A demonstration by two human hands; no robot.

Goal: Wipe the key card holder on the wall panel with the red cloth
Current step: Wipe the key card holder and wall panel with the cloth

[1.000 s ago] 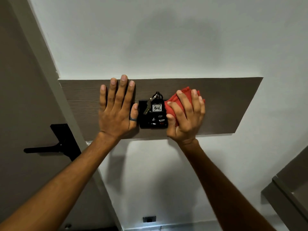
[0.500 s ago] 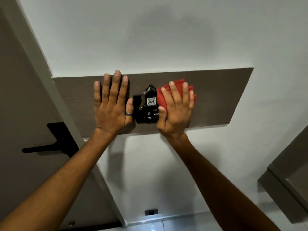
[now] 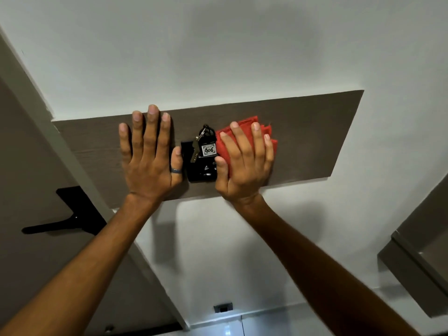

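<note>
The left hand (image 3: pixel 150 163), fingers (image 3: pixel 151 132) straight and empty, braces on the wall panel (image 3: pixel 310 137) while the right hand (image 3: pixel 244 170), fingers flat, presses the red cloth (image 3: pixel 224 149) just beside the key card holder (image 3: pixel 201 170).

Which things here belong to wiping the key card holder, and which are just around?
Job: red cloth under the right hand; black key card holder; wood wall panel, where the left hand lies flat.
Just around: key tag marked 406 at the holder; black door handle; wall socket low down.
</note>
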